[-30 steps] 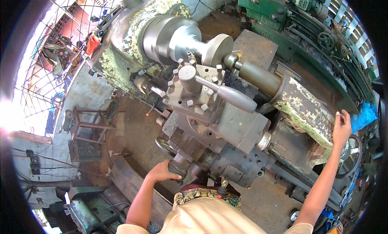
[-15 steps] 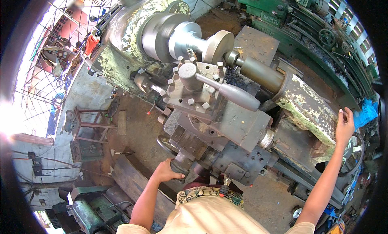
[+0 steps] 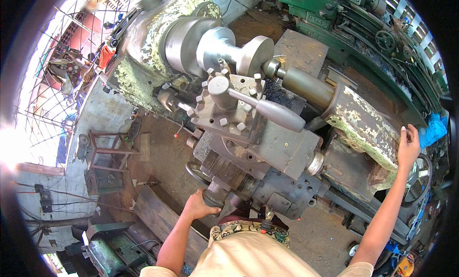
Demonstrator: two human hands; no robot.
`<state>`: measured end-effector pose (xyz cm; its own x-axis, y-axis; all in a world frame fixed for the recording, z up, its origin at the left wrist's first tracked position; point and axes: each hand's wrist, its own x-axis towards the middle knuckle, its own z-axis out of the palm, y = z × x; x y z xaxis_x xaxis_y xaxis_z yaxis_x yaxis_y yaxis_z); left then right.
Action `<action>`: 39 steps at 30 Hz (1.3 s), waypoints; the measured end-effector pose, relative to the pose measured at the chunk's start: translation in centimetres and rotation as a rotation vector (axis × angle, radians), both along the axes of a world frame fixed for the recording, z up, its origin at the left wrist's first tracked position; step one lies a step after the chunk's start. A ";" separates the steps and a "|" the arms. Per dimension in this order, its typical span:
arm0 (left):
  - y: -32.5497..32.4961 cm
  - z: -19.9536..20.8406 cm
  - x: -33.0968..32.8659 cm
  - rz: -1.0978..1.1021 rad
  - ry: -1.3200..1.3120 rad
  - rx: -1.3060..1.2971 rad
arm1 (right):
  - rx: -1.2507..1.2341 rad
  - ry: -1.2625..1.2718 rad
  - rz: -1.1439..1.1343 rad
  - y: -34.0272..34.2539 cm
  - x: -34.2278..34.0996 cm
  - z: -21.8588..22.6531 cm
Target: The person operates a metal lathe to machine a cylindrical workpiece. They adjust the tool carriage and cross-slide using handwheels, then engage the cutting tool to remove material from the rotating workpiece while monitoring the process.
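A large metal lathe fills the middle. Its chuck (image 3: 184, 43) carries a shiny stepped metal workpiece (image 3: 216, 46), whose far collar is borne by the tailstock centre (image 3: 271, 68). Smeared surfaces suggest the chuck and workpiece are spinning. A tool post (image 3: 239, 102) with square-headed bolts and a thick clamping lever (image 3: 279, 115) stands close to the workpiece. My left hand (image 3: 201, 205) is wrapped round a small handwheel (image 3: 215, 198) at the carriage's near side; the fingers' undersides are hidden. At the right, my right hand (image 3: 409, 144) rests against the end of the tailstock (image 3: 366, 126), fingers loosely stretched and apart.
A larger handwheel (image 3: 420, 184) sits below my right hand, beside a blue plastic bag (image 3: 434, 132). Behind stands a green lathe (image 3: 330, 26). To the left are a metal-framed stand (image 3: 110, 150) and a wire-grid window (image 3: 48, 86); a green machine (image 3: 112, 248) lies lower left.
The whole view has shifted slightly. Both hands keep their places on the handwheel and the tailstock, and the tool post shows no clear movement.
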<state>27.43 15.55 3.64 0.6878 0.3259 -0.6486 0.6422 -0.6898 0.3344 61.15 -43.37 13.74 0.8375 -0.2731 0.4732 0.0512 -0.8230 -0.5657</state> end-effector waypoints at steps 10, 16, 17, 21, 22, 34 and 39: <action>-1.3 0.5 -0.2 -0.006 0.014 0.141 | -0.001 -0.010 0.001 -0.3 0.1 -0.2; -2.3 0.9 -0.2 0.037 0.027 0.193 | 0.016 -0.025 0.014 -0.5 0.2 -0.5; -2.5 0.9 -0.2 0.034 0.014 0.206 | 0.015 -0.026 0.015 -0.5 0.2 -0.5; -3.1 0.9 -0.5 0.039 -0.018 0.257 | -0.006 -0.014 -0.001 -0.3 0.1 -0.3; -3.3 0.9 -0.5 0.042 -0.024 0.266 | -0.010 -0.012 -0.005 -0.2 0.0 -0.2; -4.3 0.6 -0.7 0.085 -0.053 0.298 | -0.008 -0.018 -0.011 -0.2 0.0 -0.2; -4.8 -0.1 -1.2 0.080 -0.108 0.371 | 0.035 -0.034 0.025 -0.5 0.2 -0.5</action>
<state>26.23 10.80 3.56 0.7085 0.5799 -0.4021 0.6736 -0.7256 0.1406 61.39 -43.91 13.21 0.8279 -0.2693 0.4920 0.0908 -0.8013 -0.5914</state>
